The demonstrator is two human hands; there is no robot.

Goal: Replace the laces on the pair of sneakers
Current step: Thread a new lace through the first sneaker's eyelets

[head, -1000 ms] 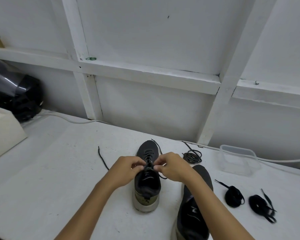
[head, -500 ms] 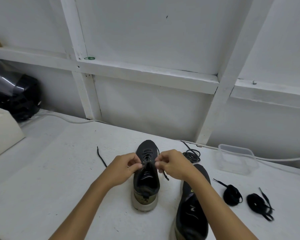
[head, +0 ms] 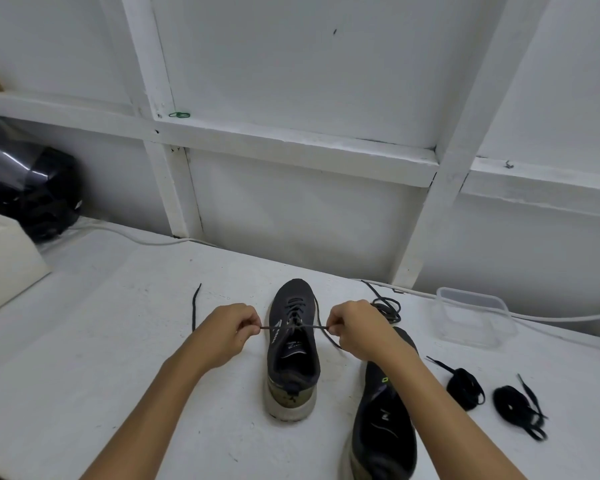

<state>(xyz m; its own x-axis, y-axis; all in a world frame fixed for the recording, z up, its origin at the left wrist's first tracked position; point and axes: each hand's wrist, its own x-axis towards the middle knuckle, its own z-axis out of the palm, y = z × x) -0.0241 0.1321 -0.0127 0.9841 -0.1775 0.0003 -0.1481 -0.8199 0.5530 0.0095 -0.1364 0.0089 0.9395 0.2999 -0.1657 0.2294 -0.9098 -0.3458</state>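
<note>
Your left hand (head: 226,332) and right hand (head: 355,330) each pinch the lace (head: 303,327) taut across the sneaker (head: 293,355), grips closed tight.

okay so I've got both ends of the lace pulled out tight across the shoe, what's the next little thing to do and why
Probably cross the two ends and start the knot. The left hand and right hand each pinch one end of the lace, stretched level across the top of the sneaker, and the lower eyelets already look threaded. The second sneaker appears unlaced and waits beside it.
</note>
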